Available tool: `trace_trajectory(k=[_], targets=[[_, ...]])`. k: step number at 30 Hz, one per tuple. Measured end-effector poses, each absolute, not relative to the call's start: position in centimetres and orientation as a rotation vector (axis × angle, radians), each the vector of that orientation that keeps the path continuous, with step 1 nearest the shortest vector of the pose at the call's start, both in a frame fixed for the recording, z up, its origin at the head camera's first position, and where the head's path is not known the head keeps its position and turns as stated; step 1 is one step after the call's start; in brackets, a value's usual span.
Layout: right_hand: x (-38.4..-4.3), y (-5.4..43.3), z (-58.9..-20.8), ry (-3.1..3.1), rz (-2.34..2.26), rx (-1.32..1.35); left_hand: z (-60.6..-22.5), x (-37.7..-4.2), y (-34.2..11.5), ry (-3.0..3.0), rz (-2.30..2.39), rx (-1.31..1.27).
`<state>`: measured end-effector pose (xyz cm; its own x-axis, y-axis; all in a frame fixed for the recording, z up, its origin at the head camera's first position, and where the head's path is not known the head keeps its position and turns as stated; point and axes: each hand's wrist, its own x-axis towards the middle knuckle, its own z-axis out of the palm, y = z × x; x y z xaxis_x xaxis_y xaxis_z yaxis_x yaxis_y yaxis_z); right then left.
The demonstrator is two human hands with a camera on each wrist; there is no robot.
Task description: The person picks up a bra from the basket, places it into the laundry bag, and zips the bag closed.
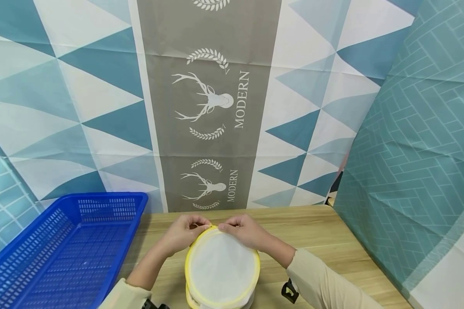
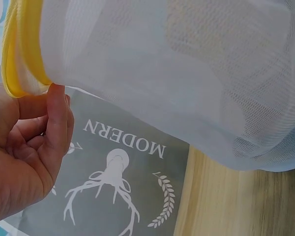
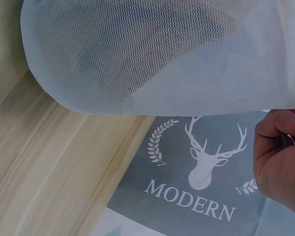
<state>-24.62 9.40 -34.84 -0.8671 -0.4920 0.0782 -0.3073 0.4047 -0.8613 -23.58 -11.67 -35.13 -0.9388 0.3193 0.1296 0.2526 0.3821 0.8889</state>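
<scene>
A white mesh laundry bag (image 1: 223, 270) with yellow zipper trim (image 1: 187, 266) stands at the front middle of the table, its round end facing up. At the far side of that round end, my left hand (image 1: 182, 235) pinches the yellow edge between thumb and fingers. Close beside it, my right hand (image 1: 244, 231) pinches the same edge. In the left wrist view, the left hand (image 2: 32, 142) holds the corner below the yellow band. Only part of the right hand (image 3: 282, 157) shows in its wrist view; its fingertips are cut off. Darker patches show through the mesh (image 3: 137, 59).
A blue plastic basket (image 1: 71, 253) with slotted walls stands to the left. The wooden table (image 1: 325, 249) ends at a patterned backdrop (image 1: 209, 107) behind and a teal sheet (image 1: 413, 171) on the right. A black fitting (image 1: 290, 292) sits by the right sleeve.
</scene>
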Motion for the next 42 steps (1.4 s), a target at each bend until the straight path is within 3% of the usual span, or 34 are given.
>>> trace_trajectory(k=[42], targets=[[-24.20,9.61,-34.40,2.420,-1.430,-0.764,-35.11,-23.56,-11.37,2.536,1.616,0.609]])
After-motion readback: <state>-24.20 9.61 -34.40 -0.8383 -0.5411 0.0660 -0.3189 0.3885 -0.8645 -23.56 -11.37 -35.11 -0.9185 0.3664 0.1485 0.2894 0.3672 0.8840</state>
